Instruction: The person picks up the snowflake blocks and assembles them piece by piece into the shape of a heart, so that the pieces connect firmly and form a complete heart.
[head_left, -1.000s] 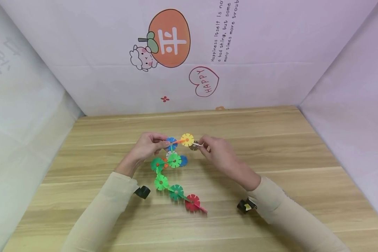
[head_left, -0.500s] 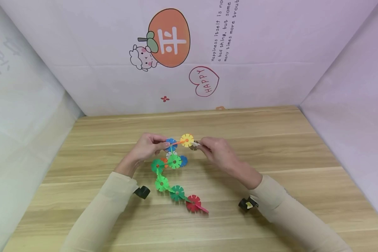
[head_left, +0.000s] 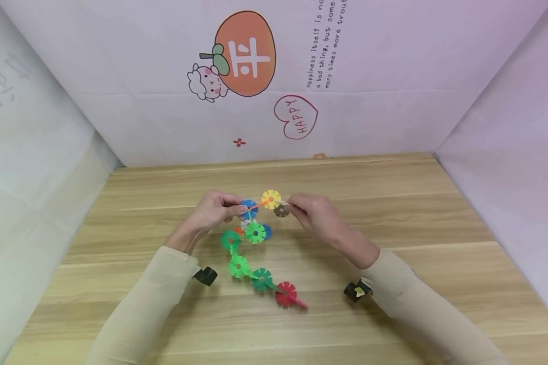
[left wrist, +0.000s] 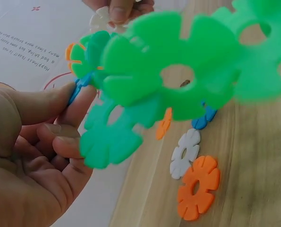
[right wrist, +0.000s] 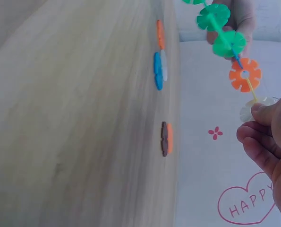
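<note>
A chain of slotted plastic snowflake discs hangs raised above the table between both hands. My left hand (head_left: 212,213) pinches a blue disc (head_left: 251,215) of the chain between thumb and fingers. At the chain's far end my right hand (head_left: 321,218) pinches a white disc (right wrist: 247,112), seen edge-on in the head view. Between the hands are an orange disc (right wrist: 237,78) and a yellow disc (head_left: 267,196). From the blue disc several green discs (head_left: 233,267) trail toward the person, ending in a red disc (head_left: 284,300) and a pink one (head_left: 301,304).
Loose discs lie on the wooden table (head_left: 392,203) beneath the chain: an orange one (left wrist: 185,208), a white one (left wrist: 192,139), a blue one (left wrist: 205,121) and a brown one (head_left: 281,212). Printed white cloth walls (head_left: 370,121) border the table at back and sides.
The chain's dangling green and red end has swung slightly right. My right hand and the yellow disc have shifted slightly up in the head view. Both hands keep their hold.
</note>
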The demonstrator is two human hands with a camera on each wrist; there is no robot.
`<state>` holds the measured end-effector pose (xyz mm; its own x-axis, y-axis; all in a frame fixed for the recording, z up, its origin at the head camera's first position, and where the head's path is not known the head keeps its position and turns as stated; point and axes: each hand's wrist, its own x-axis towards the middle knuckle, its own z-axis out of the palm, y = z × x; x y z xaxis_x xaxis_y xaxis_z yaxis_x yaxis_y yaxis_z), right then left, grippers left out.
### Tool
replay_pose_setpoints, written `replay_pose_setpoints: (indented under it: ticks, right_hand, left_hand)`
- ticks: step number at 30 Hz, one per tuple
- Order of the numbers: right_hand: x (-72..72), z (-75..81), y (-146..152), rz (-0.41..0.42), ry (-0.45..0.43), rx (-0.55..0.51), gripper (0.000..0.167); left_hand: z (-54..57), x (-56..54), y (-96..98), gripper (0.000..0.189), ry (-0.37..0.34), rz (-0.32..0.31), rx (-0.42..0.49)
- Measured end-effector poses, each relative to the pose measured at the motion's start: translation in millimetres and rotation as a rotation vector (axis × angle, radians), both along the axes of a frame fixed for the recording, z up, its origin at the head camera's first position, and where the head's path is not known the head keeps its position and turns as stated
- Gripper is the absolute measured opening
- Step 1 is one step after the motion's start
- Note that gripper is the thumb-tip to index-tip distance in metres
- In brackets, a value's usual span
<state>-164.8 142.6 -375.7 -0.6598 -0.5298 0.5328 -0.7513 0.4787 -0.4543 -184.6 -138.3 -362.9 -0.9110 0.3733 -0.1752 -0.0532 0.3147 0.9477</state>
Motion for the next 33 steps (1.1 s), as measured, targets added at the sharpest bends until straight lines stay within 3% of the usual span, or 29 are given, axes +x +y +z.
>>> replay_pose_setpoints:
  ticks: [8, 11, 17, 22, 27, 33]
  right_hand:
    - [-1.6, 1.2, -3.5, 0.044, 0.026, 0.005, 0.004]
    - [-0.2, 2.6, -4.9, 0.030, -0.093, 0.024, 0.004]
    - [-5.2, 13.0, 1.9, -0.018, -0.430, 0.000, 0.013]
    - [-21.1, 18.1, 9.6, -0.019, -0.585, -0.082, 0.024]
    - [-34.3, 21.4, 12.7, 0.031, -0.759, -0.058, 0.020]
    - [-39.4, 25.8, 14.1, 0.119, -0.937, 0.000, 0.011]
  left_hand:
    - [2.7, -0.2, -3.8, 0.021, -0.004, -0.004, 0.008]
    - [3.5, -1.6, -6.3, 0.020, -0.008, 0.002, 0.002]
    - [6.0, -5.2, -5.6, 0.019, -0.014, -0.022, -0.020]
    - [8.0, -10.0, -2.4, 0.018, 0.015, -0.076, -0.079]
    - [11.8, -14.6, 4.0, 0.018, 0.023, -0.147, -0.155]
    - [17.2, -20.9, 14.5, 0.021, -0.011, -0.195, -0.199]
